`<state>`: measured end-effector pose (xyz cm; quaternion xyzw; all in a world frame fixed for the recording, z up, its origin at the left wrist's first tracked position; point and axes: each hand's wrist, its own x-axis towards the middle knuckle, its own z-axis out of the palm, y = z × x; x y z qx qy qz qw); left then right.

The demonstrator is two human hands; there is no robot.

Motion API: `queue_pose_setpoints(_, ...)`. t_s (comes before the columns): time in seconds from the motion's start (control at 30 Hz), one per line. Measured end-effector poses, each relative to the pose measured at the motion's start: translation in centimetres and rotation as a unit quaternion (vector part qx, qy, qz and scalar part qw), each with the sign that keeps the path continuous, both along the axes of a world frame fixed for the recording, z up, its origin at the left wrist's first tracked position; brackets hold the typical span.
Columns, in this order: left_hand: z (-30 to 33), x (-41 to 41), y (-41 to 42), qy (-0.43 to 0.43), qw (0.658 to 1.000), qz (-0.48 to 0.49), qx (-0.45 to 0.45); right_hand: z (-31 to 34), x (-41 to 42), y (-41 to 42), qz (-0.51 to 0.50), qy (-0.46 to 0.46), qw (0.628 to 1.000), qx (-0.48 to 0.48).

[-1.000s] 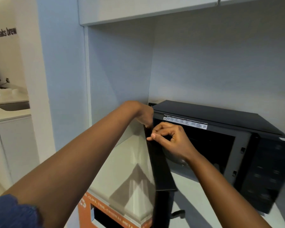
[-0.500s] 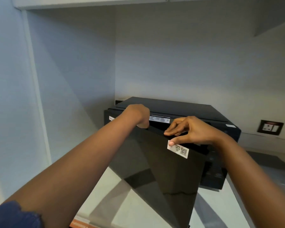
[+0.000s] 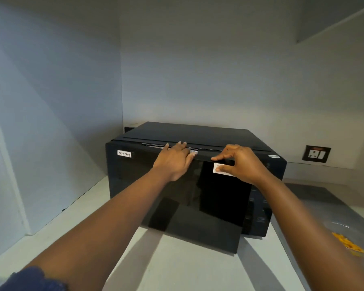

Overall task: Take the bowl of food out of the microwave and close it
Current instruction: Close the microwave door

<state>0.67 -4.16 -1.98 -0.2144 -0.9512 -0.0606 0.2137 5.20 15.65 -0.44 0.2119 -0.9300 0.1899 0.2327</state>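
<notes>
The black microwave (image 3: pixel 198 133) stands on the white counter in a corner niche. Its glossy door (image 3: pixel 177 211) is swung almost shut, and the lower right corner still stands out from the body. My left hand (image 3: pixel 173 162) lies flat against the upper front of the door, fingers spread over its top edge. My right hand (image 3: pixel 237 162) pinches the door's top edge beside a white sticker. A clear glass bowl (image 3: pixel 336 225) with yellow food (image 3: pixel 348 244) sits on the counter at the far right, outside the microwave and partly cut off by my right forearm.
A "Non-Veg" label (image 3: pixel 124 153) is stuck on the door's upper left. A wall socket (image 3: pixel 316 153) sits on the back wall to the right. The side wall (image 3: pixel 61 122) stands close on the left. The white counter (image 3: pixel 177 269) stretches in front of the microwave.
The door has swung from wide open to nearly shut under both hands. The view has turned right, bringing the bowl of food into sight.
</notes>
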Motion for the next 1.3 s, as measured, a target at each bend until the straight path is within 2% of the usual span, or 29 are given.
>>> queue_pose_setpoints(0.2, -0.6, -2.7, 0.1, -0.028, 0.998, -0.036, -0.040, -0.5, -2.5, 1.0, -0.016, -0.006, 1.000, -0.011)
queue_pose_setpoints(0.4, -0.7, -3.9, 0.8, -0.005, 0.999, -0.017, -0.044, -0.3, -4.7, 1.1, -0.079, -0.083, 0.990, 0.083)
queue_pose_setpoints(0.57, -0.6, -4.5, 0.9, -0.008, 0.998, -0.008, -0.061, -0.6, -5.6, 0.8, -0.144, -0.106, 0.964, 0.197)
queue_pose_setpoints(0.8, 0.1, -4.6, 1.3, -0.042, 0.997, 0.000, -0.057, -0.5, -5.4, 0.8, -0.146, -0.084, 0.974, 0.154)
queue_pose_setpoints(1.13, -0.7, -4.8, 1.8, 0.031, 0.999, 0.014, -0.041, -0.9, -6.3, 1.0, -0.166, -0.075, 0.975, 0.127)
queue_pose_setpoints(1.3, -1.1, -5.0, 1.6, 0.037, 0.999, 0.005, -0.030, -1.2, -6.6, 1.3, -0.165, -0.074, 0.977, 0.112)
